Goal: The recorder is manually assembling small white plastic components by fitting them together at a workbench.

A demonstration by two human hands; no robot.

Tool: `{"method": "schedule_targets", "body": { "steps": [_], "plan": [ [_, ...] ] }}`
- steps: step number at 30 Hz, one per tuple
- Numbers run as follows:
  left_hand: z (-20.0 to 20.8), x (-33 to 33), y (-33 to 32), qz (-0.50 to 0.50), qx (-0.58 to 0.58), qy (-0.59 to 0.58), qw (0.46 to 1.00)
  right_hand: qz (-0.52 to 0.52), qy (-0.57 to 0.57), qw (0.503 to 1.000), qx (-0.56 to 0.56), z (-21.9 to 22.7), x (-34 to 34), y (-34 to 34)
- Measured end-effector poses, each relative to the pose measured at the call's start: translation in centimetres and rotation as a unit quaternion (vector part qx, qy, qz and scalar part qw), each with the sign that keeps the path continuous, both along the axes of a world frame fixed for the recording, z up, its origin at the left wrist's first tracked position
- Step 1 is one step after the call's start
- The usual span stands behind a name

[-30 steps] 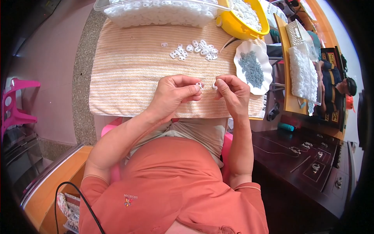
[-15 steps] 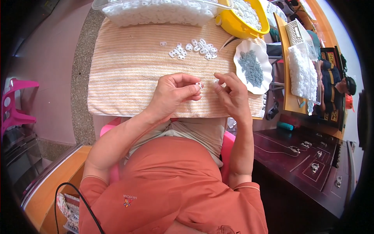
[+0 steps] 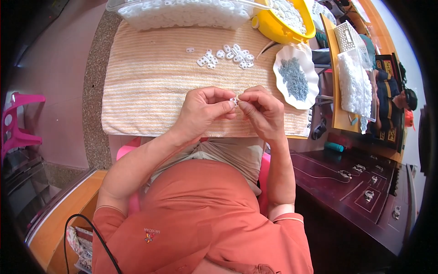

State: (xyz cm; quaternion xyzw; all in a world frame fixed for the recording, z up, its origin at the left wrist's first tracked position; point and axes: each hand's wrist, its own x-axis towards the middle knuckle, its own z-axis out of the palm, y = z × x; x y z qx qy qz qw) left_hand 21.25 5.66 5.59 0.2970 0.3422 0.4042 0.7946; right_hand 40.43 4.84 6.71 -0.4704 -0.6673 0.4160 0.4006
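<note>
My left hand (image 3: 203,108) pinches a small white plastic piece with holes (image 3: 233,101) between thumb and fingertips, above the towel. Close against it, my right hand (image 3: 263,112) has thumb and forefinger pressed together at the piece's right side. Whatever these right fingertips grip is too small to make out. Farther back on the striped towel (image 3: 141,91) lie loose white plastic pieces: squarish ones with holes (image 3: 207,60) and rounded ones (image 3: 237,55). To the right stands a wavy-rimmed white dish (image 3: 311,93) holding many small grey screw-like parts (image 3: 294,80).
A clear bin (image 3: 182,18) full of white pieces stands at the back, beside a yellow basket (image 3: 269,31) of more. Tweezers (image 3: 266,49) lie near the dish. At right are a wooden board (image 3: 335,91) carrying a clear box (image 3: 355,89) and a dark panel (image 3: 346,182).
My right hand has moved left, bringing its fingertips up to the white piece in my left hand. The left hand has stayed nearly in place.
</note>
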Motion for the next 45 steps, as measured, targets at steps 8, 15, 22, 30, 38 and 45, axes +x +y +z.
{"method": "schedule_targets", "body": {
  "steps": [8,15,22,30,38,45],
  "plan": [
    [-0.1,0.0,-0.2,0.008,-0.001,-0.001,1.0,-0.009,0.018,0.999,-0.025,0.2,-0.7,-0.1],
    [0.0,0.1,-0.3,0.013,-0.021,-0.004,1.0,-0.011,0.045,0.998,-0.037,-0.1,0.2,0.1],
    [0.3,0.1,0.0,0.024,-0.01,0.015,1.0,-0.095,-0.104,0.99,-0.012,1.1,3.1,0.8],
    [-0.1,0.0,0.0,0.017,0.0,0.009,1.0,-0.038,-0.264,0.963,0.025,0.7,2.0,0.4],
    [-0.1,-0.1,0.1,0.017,-0.005,0.007,1.0,-0.087,-0.265,0.959,-0.049,1.2,1.7,0.4],
    [-0.1,-0.1,0.1,0.019,-0.002,0.0,1.0,-0.061,-0.289,0.955,-0.003,0.8,1.8,0.4]
  ]
}}
